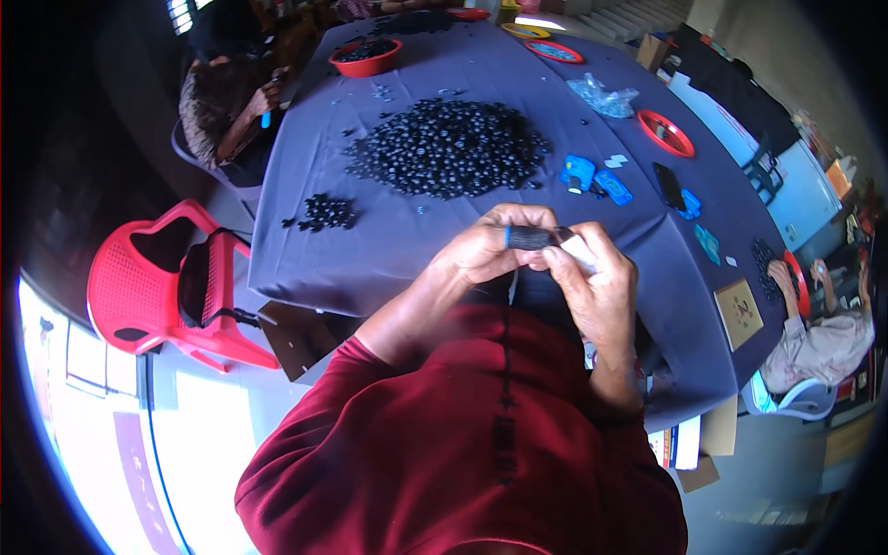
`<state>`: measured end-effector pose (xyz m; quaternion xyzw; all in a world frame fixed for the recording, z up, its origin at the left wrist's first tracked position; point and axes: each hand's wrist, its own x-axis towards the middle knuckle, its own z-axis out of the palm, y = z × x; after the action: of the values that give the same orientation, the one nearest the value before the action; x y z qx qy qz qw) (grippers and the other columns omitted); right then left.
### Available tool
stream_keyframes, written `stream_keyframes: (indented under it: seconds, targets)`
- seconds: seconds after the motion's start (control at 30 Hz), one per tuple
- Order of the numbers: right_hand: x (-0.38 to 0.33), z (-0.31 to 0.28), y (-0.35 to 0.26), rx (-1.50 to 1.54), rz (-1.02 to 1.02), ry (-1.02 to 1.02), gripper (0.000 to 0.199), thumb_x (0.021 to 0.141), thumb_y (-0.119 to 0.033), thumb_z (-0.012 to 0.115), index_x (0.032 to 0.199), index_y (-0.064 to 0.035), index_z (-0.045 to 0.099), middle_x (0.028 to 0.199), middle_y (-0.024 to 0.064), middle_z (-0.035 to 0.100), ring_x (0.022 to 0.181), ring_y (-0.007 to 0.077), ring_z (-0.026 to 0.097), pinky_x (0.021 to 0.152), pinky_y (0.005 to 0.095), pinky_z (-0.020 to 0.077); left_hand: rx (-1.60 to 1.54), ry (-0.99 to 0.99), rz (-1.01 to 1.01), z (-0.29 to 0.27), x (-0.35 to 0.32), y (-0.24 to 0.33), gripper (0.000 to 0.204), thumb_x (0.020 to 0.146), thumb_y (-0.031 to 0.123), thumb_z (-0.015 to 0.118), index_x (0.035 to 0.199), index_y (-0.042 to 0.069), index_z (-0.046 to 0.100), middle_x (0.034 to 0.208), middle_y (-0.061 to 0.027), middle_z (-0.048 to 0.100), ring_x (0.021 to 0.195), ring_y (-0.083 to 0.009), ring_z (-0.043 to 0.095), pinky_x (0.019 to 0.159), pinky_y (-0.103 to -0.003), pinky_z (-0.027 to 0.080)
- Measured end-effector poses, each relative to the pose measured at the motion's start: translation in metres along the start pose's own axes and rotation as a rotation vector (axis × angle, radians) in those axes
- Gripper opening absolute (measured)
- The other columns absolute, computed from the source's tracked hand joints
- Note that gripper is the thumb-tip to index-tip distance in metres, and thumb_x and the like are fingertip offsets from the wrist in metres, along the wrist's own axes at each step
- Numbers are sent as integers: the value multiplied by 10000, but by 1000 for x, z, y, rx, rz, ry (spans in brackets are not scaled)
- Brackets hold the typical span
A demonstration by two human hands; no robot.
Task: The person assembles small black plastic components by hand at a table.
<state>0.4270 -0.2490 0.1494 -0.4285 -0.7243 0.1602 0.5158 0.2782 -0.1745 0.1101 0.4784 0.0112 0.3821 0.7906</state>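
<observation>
My left hand (481,250) and my right hand (592,282) meet above the near edge of a table covered in purple cloth (305,250). Between them they grip a short black cylinder (532,238) with a blue end at its left. My right fingers also pinch a small white piece (578,250) at its right end. A big heap of small black round parts (449,148) lies on the cloth beyond my hands, and a smaller cluster (324,213) lies to the left.
A red plastic chair (153,287) with a black bag stands at the left. Red bowls (365,57) (664,132), blue tools (592,176), a black phone (668,185) and a clear bag (601,95) lie on the table. Other people sit at the far left (227,111) and right (823,333).
</observation>
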Motion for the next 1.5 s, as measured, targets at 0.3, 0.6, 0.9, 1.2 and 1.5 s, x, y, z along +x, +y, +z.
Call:
stream_keyframes:
  seconds: [0.3,0.6,0.9,1.2,1.5]
  targets:
    - [1,10,5,111,99,-19,263,898,-241,511,898,19,554,625,20,501,520,49,406,470,220,322,2197,766,350,-130,-91,24,164,625,-8,575,749,45,481,707,-128,537,697,-306,528,647,-419,398]
    - [4,14,5,-55,-32,-80,216,871,-212,562,837,2,555,592,33,477,519,88,410,479,247,350,2592,822,217,-170,-140,29,138,687,91,546,822,76,523,729,-94,504,750,-270,489,671,-406,347]
    - [4,15,5,-27,-52,-112,198,871,-194,564,830,0,554,599,34,485,525,79,411,478,246,348,2424,1040,164,-172,-123,63,88,736,105,560,821,80,567,793,-108,555,767,-279,513,670,-402,358]
    - [4,11,6,-20,-43,-117,194,868,-192,565,852,0,562,630,49,531,546,96,463,504,250,381,2383,915,-160,-263,-106,90,118,753,55,474,842,48,551,836,-168,614,809,-379,579,699,-470,446]
    - [7,13,14,-64,-3,-138,186,873,-185,553,844,-2,552,629,78,543,543,125,499,513,273,406,1980,1228,-162,-276,-105,102,131,736,97,515,825,28,581,801,-228,612,806,-410,589,678,-481,454]
